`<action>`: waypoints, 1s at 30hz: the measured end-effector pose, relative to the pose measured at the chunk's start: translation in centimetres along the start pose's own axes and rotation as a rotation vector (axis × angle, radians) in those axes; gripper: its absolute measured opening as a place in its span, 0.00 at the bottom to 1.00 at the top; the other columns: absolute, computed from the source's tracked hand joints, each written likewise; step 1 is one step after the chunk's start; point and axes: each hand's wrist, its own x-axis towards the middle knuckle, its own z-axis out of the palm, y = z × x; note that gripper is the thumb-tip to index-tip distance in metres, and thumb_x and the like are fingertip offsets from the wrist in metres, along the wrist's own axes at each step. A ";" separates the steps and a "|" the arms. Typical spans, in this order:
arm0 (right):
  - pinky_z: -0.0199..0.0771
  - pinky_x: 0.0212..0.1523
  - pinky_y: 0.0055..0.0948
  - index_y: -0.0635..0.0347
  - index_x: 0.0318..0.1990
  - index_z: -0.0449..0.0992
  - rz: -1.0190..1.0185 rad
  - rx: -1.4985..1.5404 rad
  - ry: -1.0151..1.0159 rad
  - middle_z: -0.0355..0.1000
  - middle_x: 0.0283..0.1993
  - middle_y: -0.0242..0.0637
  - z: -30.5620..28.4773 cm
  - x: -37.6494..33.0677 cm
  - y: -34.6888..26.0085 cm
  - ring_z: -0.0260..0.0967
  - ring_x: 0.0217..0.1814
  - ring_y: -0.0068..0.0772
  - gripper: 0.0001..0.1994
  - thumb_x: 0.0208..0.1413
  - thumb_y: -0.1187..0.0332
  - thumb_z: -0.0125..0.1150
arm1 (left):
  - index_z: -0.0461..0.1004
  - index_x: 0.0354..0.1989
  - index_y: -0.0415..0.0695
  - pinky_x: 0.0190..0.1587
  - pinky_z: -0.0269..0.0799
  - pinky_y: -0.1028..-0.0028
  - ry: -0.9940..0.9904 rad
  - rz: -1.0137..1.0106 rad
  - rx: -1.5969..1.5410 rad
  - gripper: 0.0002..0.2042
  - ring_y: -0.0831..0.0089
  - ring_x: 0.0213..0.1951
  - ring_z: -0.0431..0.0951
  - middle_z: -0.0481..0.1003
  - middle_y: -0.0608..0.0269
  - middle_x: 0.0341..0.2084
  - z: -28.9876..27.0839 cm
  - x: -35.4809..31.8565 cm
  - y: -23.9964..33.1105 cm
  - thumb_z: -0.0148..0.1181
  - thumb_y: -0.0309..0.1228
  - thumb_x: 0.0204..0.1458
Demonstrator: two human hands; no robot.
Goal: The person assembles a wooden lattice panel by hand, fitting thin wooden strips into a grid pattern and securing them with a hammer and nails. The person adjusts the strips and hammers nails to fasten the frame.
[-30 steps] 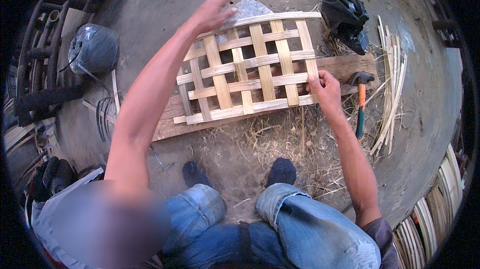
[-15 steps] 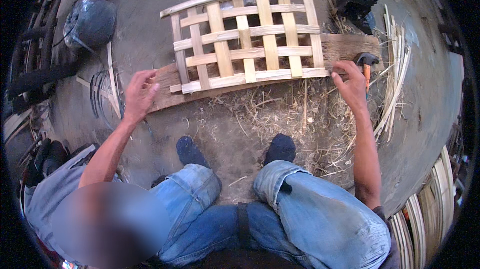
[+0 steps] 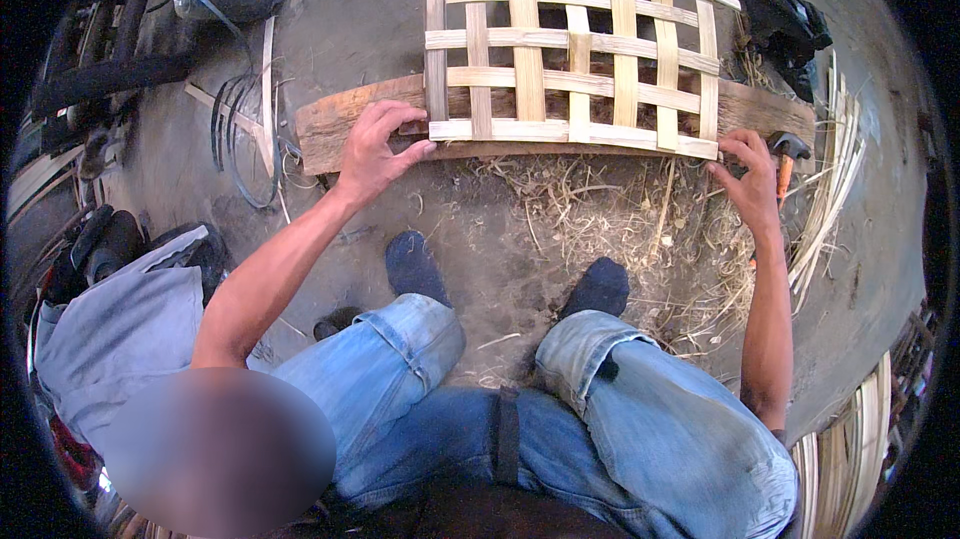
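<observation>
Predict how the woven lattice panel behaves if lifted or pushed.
Probably light for its size: the woven lattice panel is thin, flat strips with wide gaps between them. Likely springy rather than floppy, since the strips interlace in two directions. If pushed, it would more likely slide than roll, being broad and flat-sided.

Head-worn fisheye view, facing down, jeans near, woven lattice farther off

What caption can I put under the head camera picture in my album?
Left hand and right hand at the near corners of a woven lattice over a plank.
</observation>
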 end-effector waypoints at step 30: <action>0.72 0.46 0.35 0.57 0.39 0.80 0.008 0.095 -0.115 0.74 0.41 0.36 -2.1 1.8 1.6 0.73 0.45 0.40 0.12 0.45 0.78 0.68 | 0.74 0.55 0.46 0.48 0.73 0.72 -0.081 -0.104 -0.220 0.27 0.71 0.41 0.77 0.76 0.62 0.40 0.6 1.1 0.8 0.73 0.27 0.42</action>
